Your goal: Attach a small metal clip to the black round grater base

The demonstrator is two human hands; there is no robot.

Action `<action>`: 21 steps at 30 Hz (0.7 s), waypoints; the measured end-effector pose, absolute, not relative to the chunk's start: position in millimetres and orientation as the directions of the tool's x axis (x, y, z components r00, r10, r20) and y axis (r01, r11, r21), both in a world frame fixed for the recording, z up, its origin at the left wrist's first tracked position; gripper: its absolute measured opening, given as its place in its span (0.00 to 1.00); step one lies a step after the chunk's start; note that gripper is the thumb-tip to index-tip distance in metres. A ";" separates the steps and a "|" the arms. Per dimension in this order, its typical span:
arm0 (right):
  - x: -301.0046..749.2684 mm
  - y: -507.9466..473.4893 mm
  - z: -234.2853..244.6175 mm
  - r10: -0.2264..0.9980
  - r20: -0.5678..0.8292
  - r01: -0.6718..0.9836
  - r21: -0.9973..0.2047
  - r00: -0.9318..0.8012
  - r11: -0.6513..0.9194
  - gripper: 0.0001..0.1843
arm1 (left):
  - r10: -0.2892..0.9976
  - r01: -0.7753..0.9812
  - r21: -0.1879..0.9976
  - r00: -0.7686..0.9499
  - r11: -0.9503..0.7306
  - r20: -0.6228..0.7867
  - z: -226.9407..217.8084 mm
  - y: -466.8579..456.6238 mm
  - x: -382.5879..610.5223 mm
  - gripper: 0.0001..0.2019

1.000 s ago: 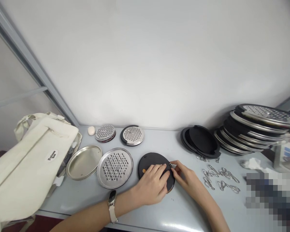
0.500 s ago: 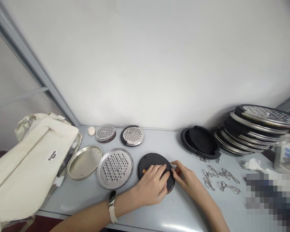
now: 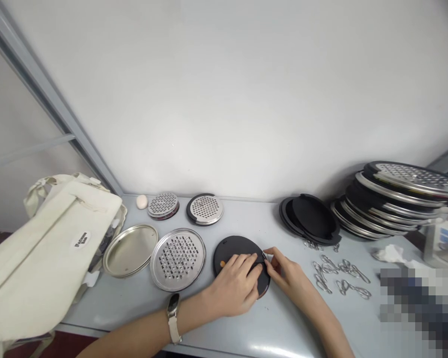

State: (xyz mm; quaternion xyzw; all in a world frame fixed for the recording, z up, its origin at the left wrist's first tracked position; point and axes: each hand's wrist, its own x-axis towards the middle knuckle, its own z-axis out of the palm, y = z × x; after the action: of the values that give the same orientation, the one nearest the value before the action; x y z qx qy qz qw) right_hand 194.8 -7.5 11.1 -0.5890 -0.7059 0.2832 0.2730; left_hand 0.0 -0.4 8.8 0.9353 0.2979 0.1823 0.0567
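Disc [image 3: 239, 244]: set on the near middle of the surface [image 3: 224, 335], partly covered by the left hand.
Left hand [image 3: 235, 288]: fingers extended and laid across the disc; palm side hidden.
Right hand [image 3: 281, 268]: a wire [image 3: 265, 255] pinched at the disc's right edge, mostly masked.
Loose wires [image 3: 339, 268]: tangled at right, not easily counted.
Stack [image 3: 403, 199]: cut off at far right.
Near right corner [image 3: 421, 311]: obscured by coarse blocks.

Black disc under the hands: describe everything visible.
The black disc is round, matte and plastic-looking, lying on the grey table. It bears an orange spot near its left edge and a small mark near the top. The left hand covers its middle; at its right edge, the right hand pinches a small metal piece. Underside hidden.
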 end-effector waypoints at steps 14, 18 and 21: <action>196.1 -7.3 9.0 0.985 0.058 0.661 -0.735 -0.162 0.152 0.12 | 0.586 0.542 0.222 0.750 -0.810 0.308 8.4 -0.5 0.6 0.20; 195.9 -8.4 11.3 0.983 0.048 0.646 -0.748 -0.177 0.153 0.14 | 0.586 0.542 0.220 0.752 -0.811 0.303 7.9 -0.1 0.7 0.20; 196.2 -8.9 11.7 0.983 0.046 0.642 -0.752 -0.175 0.150 0.14 | 0.581 0.540 0.214 0.750 -0.814 0.317 8.8 -0.2 0.9 0.20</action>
State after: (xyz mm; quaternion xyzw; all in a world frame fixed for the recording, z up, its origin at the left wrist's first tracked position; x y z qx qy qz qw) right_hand 196.2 -8.9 11.7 -0.5772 -0.7039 0.3034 0.2816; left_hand 0.9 -0.2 8.8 0.9339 0.3000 0.1869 0.0543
